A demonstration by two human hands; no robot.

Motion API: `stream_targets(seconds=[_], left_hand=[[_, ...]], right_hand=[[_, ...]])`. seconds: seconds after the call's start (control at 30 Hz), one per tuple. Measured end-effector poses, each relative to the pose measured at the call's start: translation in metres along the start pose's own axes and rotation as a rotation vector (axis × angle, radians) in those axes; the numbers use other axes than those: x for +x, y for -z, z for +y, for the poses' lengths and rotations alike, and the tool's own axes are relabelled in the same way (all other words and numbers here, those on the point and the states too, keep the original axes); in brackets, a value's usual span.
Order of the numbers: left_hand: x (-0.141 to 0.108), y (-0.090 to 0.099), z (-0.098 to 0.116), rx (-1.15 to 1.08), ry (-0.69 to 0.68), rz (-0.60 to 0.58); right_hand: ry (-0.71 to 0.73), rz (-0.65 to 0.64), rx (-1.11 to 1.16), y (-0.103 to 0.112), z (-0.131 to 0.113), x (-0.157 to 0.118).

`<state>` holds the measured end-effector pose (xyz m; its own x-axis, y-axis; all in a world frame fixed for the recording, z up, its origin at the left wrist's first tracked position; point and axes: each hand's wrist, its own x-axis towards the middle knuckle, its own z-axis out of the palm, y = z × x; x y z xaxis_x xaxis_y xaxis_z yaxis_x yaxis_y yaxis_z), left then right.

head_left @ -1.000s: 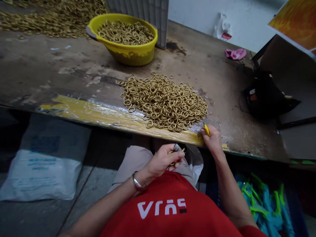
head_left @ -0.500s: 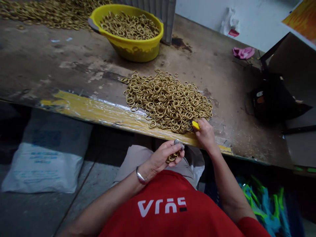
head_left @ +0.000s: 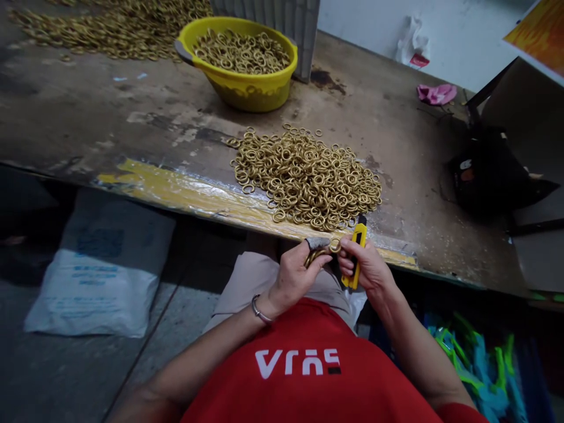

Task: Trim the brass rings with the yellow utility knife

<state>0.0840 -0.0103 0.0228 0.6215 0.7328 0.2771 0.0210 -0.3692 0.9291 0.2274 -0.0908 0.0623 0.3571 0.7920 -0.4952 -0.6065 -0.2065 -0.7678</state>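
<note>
On the left, toward the back edge of the bench, I see a wide heap of rings; to its right stands a yellow basin, which is filled with more of them. Just before the front edge, my left hand is closed around several small rings; a grey cover is on one finger. Behind it, near the front edge, lies the loose pile. One ring is at the fingertips, between my hands. My right hand grips a yellow cutter, its black end toward the pile. Whether the blade is out, I cannot tell. If it is, a slip could cut my left fingers, because they are so near. If my left grip becomes loose, rings may fall into my lap, not onto the bench.
</note>
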Motion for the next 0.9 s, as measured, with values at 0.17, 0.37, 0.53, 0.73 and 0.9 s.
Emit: stream_targets(seconds=[0.17,0.37,0.53,0.73,0.9], left_hand=[[-0.002,0.001,-0.001,0.089,-0.153,-0.024],[0.002,-0.001,0.008,-0.207,0.258,-0.108],[0.004,-0.001,0.012,-0.564,0.56,-0.227],[0.001,-0.003,0.009,-0.552,0.565,-0.262],[0.0,-0.001,0.013,-0.434,0.482,-0.244]], right_hand=[[-0.008,-0.013,0.064,-0.003,0.011,0.0],[0.012,-0.049,-0.043,-0.004,0.012,-0.01],[0.361,0.004,-0.638,0.006,0.007,-0.026],[0.723,-0.009,-1.28,0.013,0.011,-0.043],[0.673,0.145,-1.563,0.016,0.012,-0.046]])
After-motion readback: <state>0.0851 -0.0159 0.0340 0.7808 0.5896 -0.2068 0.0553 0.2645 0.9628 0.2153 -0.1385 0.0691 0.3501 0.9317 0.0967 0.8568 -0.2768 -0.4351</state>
